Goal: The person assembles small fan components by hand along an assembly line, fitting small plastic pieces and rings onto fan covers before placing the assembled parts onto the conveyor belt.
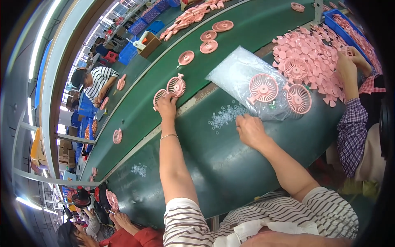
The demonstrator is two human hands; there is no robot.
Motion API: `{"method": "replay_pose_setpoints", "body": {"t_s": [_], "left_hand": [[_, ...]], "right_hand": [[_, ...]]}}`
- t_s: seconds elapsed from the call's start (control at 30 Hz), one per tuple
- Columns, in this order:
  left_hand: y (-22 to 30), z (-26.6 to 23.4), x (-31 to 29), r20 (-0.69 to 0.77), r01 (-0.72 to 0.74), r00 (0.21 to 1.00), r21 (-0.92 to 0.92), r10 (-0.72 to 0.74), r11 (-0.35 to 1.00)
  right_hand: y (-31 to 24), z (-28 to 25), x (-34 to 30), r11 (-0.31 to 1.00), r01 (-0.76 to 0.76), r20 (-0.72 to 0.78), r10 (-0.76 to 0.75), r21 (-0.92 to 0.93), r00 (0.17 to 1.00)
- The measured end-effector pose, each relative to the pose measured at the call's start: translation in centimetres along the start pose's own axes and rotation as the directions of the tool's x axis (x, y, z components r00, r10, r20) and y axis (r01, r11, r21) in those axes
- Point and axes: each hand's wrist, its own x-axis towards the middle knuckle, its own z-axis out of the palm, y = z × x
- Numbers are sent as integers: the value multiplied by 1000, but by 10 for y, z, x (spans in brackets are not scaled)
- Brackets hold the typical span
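My left hand [166,108] reaches out to the green conveyor belt [230,45] and grips a pink round fan grille [159,96] at its edge. A second pink fan part [176,86] lies just beyond it on the belt. My right hand [250,130] rests on the dark green bench [230,164], fingers curled over a scatter of small clear parts [224,115]. Just past it lies a clear plastic bag [240,74] with pink fan grilles [263,87] on it.
A heap of pink fan blades [306,53] lies at the right, where a person in a plaid sleeve [352,127] works. More pink grilles [209,46] ride the belt. Other workers sit across the belt [96,82] and at lower left [123,230]. Blue crates [349,29] stand behind.
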Motion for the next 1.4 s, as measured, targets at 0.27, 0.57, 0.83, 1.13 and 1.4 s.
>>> {"method": "replay_pose_setpoints", "body": {"t_s": [0.27, 0.57, 0.83, 1.13, 1.4], "left_hand": [[46, -107, -76, -30, -165, 986, -26, 164, 986], [89, -142, -190, 31, -148, 989, 24, 147, 989], [179, -148, -217, 61, -29, 996, -387, 57, 922], [172, -121, -152, 267, -94, 920, -560, 287, 823], [179, -129, -193, 226, 245, 967, -715, -116, 654]], "right_hand": [[14, 10, 10, 980, 22, -194, 17, 199, 981], [9, 19, 11, 873, 53, -114, 4, 484, 993], [8, 7, 13, 863, -92, -47, 133, 497, 990], [6, 6, 16, 789, -89, -28, 133, 608, 991], [-1, 1, 8, 525, -258, 201, 164, 811, 966]]}}
